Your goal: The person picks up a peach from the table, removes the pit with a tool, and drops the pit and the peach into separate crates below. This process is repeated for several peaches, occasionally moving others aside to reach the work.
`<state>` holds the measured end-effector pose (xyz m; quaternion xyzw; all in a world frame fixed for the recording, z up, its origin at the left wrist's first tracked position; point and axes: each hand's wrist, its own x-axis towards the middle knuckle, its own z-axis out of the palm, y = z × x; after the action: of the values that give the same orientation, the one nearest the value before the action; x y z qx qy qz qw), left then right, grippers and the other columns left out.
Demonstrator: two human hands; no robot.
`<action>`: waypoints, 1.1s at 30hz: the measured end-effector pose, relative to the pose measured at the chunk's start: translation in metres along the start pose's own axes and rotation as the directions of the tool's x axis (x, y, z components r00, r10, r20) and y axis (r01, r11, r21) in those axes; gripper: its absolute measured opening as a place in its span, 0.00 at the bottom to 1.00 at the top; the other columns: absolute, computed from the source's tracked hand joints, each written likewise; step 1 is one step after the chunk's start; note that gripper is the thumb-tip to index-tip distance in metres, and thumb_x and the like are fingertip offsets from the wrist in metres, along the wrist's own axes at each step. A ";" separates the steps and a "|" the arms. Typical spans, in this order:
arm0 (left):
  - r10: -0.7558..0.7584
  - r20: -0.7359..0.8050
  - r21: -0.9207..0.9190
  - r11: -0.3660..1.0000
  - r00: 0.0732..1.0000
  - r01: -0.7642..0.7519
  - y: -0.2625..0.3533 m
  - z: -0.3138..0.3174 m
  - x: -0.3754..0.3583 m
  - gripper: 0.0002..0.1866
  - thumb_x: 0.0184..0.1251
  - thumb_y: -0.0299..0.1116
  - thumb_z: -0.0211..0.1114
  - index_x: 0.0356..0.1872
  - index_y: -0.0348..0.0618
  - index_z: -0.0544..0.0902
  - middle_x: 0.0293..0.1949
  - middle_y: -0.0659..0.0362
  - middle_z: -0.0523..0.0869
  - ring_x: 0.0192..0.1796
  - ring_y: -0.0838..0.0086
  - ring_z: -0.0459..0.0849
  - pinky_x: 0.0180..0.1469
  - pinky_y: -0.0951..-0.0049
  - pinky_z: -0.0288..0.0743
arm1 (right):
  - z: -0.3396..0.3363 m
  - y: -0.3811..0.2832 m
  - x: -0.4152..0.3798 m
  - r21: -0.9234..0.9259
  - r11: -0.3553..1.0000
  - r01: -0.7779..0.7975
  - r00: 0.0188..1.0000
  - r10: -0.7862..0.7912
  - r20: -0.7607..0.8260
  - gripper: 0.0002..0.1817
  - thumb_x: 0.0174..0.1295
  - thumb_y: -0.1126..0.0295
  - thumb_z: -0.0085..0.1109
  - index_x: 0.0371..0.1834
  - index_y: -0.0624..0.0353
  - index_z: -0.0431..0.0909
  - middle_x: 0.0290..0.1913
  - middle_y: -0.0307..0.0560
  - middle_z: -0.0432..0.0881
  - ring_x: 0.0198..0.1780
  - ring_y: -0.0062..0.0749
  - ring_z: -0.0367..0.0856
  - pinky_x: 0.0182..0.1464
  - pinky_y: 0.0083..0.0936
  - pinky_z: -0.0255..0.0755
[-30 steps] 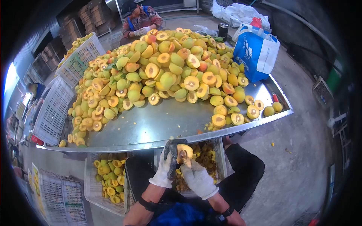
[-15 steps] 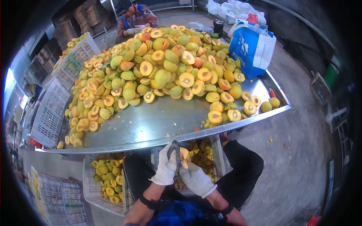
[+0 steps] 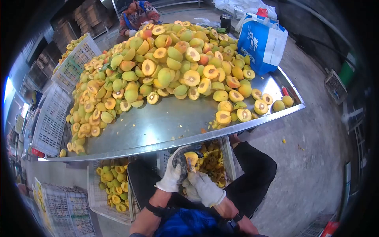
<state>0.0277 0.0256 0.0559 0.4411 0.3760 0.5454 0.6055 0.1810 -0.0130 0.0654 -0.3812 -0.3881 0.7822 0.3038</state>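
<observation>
My left hand [image 3: 173, 172], in a white glove with dark fingers, is wrapped round a yellow peach half [image 3: 192, 159]. The half's orange cut side partly faces me, just beyond the metal table's near edge. Close against its lower side, my right hand [image 3: 203, 189], in a pale glove, is closed; what its fingers grip I cannot tell. Under both hands, between my knees, stands a crate [image 3: 229, 164] with brown pits and yellow scraps. Ahead, a large heap of halved peaches [image 3: 164, 75] covers much of the table [image 3: 158, 122].
A crate of peach halves [image 3: 114, 185] sits at my left leg. White crates [image 3: 49, 120] line the table's left side. On the right are a blue and white bag [image 3: 262, 45] and a red-handled tool [image 3: 284, 91]. Another person [image 3: 138, 15] works behind the heap.
The peach half has turned and shows more of its cut side. My left hand has tilted over its top, and my right hand stays close below. The view has shifted slightly.
</observation>
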 end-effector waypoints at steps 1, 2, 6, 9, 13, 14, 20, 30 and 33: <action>-0.007 -0.027 0.004 1.000 1.000 0.007 -0.006 -0.002 0.000 0.42 0.64 0.65 0.61 0.59 0.29 0.74 0.50 0.52 0.84 0.50 0.72 0.83 0.51 0.73 0.78 | -0.002 0.001 0.001 0.047 0.997 -0.057 0.998 0.056 0.028 0.15 0.74 0.60 0.47 0.36 0.60 0.76 0.23 0.35 0.72 0.21 0.16 0.66 0.24 0.18 0.61; -0.014 -0.055 0.008 1.000 0.998 0.015 -0.007 0.000 -0.001 0.41 0.64 0.64 0.61 0.58 0.29 0.76 0.48 0.52 0.85 0.47 0.73 0.84 0.48 0.74 0.79 | -0.003 0.003 0.001 0.092 0.989 -0.117 0.992 0.112 0.059 0.16 0.74 0.59 0.47 0.36 0.60 0.76 0.23 0.35 0.72 0.20 0.16 0.66 0.23 0.18 0.61; -0.071 0.132 0.088 0.994 0.989 0.059 0.011 -0.005 0.006 0.26 0.70 0.50 0.58 0.46 0.30 0.83 0.34 0.56 0.86 0.37 0.77 0.82 0.40 0.76 0.78 | -0.012 0.005 0.000 -0.136 0.988 -0.067 0.994 0.078 0.076 0.16 0.74 0.57 0.47 0.38 0.59 0.75 0.22 0.36 0.72 0.21 0.20 0.68 0.23 0.19 0.62; -0.223 0.223 0.414 0.903 0.949 0.115 0.029 -0.011 0.014 0.25 0.72 0.49 0.57 0.47 0.31 0.83 0.34 0.58 0.86 0.36 0.77 0.82 0.42 0.76 0.77 | -0.011 0.005 -0.003 0.016 0.985 -0.174 0.979 0.171 0.110 0.16 0.73 0.54 0.50 0.41 0.57 0.74 0.22 0.35 0.71 0.20 0.24 0.69 0.24 0.20 0.62; -0.139 0.211 0.364 0.930 0.968 0.054 0.036 -0.001 0.009 0.25 0.75 0.48 0.55 0.48 0.31 0.83 0.37 0.57 0.86 0.38 0.75 0.83 0.44 0.74 0.77 | -0.008 0.015 -0.005 0.458 0.822 -0.337 0.900 0.139 0.413 0.18 0.72 0.51 0.50 0.36 0.55 0.74 0.19 0.34 0.67 0.16 0.21 0.62 0.19 0.20 0.53; -0.148 0.201 0.334 0.940 0.968 0.074 0.031 -0.002 0.008 0.24 0.76 0.48 0.54 0.48 0.32 0.83 0.38 0.56 0.87 0.39 0.74 0.83 0.45 0.73 0.78 | -0.010 0.019 -0.002 0.560 0.724 -0.403 0.854 0.077 0.515 0.19 0.72 0.50 0.50 0.35 0.55 0.74 0.19 0.34 0.66 0.16 0.21 0.60 0.19 0.20 0.51; -0.433 0.106 -0.560 0.718 0.895 0.413 -0.005 -0.002 0.010 0.24 0.77 0.50 0.52 0.46 0.35 0.82 0.36 0.54 0.86 0.39 0.69 0.85 0.44 0.70 0.81 | -0.013 0.020 -0.002 0.269 0.943 -0.195 0.930 0.090 0.357 0.18 0.71 0.52 0.52 0.35 0.56 0.74 0.18 0.31 0.63 0.15 0.18 0.57 0.18 0.19 0.49; 0.385 -0.294 0.917 -0.146 0.875 0.372 0.116 -0.060 -0.026 0.22 0.46 0.24 0.72 0.48 0.44 0.83 0.47 0.49 0.81 0.52 0.50 0.79 0.57 0.57 0.70 | -0.053 0.036 0.009 -0.102 0.960 -0.261 0.961 0.249 -0.121 0.21 0.69 0.54 0.51 0.37 0.64 0.79 0.24 0.41 0.77 0.25 0.23 0.73 0.29 0.21 0.65; 0.403 -0.085 0.995 -0.019 0.911 0.101 0.135 -0.047 0.000 0.23 0.47 0.21 0.70 0.50 0.41 0.83 0.46 0.50 0.82 0.49 0.53 0.82 0.54 0.60 0.75 | -0.052 0.024 0.014 -0.331 0.909 -0.255 0.966 0.230 -0.113 0.20 0.69 0.54 0.52 0.36 0.64 0.79 0.23 0.39 0.76 0.25 0.21 0.72 0.29 0.23 0.65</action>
<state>-0.0602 0.0338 0.1678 0.6701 0.6980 0.2507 -0.0287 0.2125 0.0052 0.0195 -0.5013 -0.4565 0.7202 0.1470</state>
